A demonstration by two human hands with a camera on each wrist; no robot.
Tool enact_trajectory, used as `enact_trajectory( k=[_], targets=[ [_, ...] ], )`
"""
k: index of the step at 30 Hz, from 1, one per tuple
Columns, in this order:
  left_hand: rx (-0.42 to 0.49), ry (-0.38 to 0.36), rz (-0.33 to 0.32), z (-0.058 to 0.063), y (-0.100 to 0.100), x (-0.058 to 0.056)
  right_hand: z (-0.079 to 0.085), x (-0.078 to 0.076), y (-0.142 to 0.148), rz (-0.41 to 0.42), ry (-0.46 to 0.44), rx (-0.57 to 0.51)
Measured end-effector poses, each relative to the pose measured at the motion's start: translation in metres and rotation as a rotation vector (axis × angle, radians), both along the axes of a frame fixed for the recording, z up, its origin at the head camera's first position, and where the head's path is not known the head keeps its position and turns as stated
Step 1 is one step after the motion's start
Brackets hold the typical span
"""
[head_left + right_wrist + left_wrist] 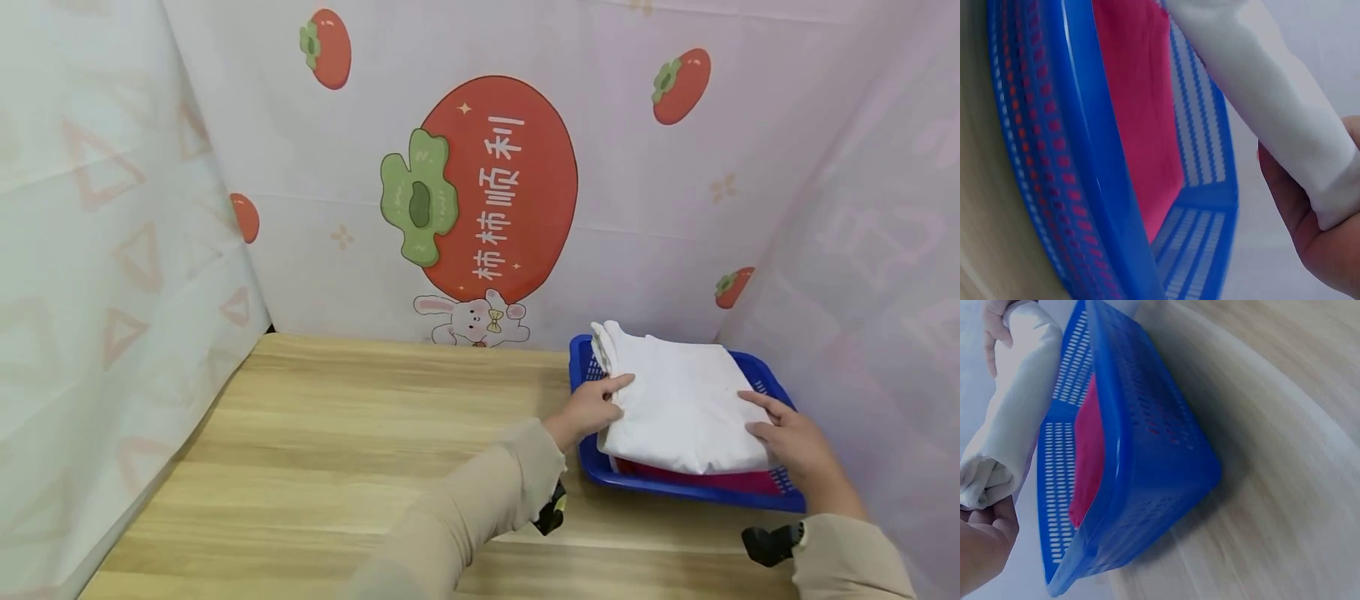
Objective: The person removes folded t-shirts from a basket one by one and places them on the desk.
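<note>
A folded white cloth (pixel 682 400) lies level over the blue plastic basket (pixel 705 497) in the head view. My left hand (pixel 588 408) grips its left edge, thumb on top and other fingers partly hidden under it. At the opposite edge my right hand (pixel 798 446) holds the cloth, its fingertips on the upper face. Both wrist views show the white cloth (pixel 1025 387) from the side as a thick folded bundle above the basket's rim. Inside the basket, below it, is a pinkish-red cloth (pixel 1141 112).
The basket stands on a wood-grain table (pixel 360 433), at its right end near the back. A pale curtain printed with persimmons (pixel 495 183) hangs behind the table. More printed curtain closes off the left side (pixel 112 250) and the right side (pixel 885 333).
</note>
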State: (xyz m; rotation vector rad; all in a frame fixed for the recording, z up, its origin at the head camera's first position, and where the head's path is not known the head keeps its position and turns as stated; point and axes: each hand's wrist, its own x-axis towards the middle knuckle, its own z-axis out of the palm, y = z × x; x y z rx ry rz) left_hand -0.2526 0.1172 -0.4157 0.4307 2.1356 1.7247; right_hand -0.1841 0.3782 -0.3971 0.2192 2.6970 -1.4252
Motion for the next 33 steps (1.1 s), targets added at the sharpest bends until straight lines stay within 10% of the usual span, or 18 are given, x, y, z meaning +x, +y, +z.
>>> enact_trajectory(
  k=[11,22,29,33],
  targets=[
    [0.011,0.000,-0.023,0.001,-0.062,-0.008,-0.109,-0.055,0.031,-0.096,0.186,-0.119],
    [-0.073,0.024,0.007,-0.006,-0.128,-0.009,-0.016,-0.007,-0.124,-0.081,0.188,-0.202],
    [-0.081,0.073,0.047,0.009,-0.167,0.004,-0.024,-0.019,-0.165,-0.078,0.115,-0.259],
    [-0.073,0.039,0.113,-0.007,-0.182,-0.005,-0.032,-0.027,-0.184,-0.069,0.117,-0.289]
  ],
)
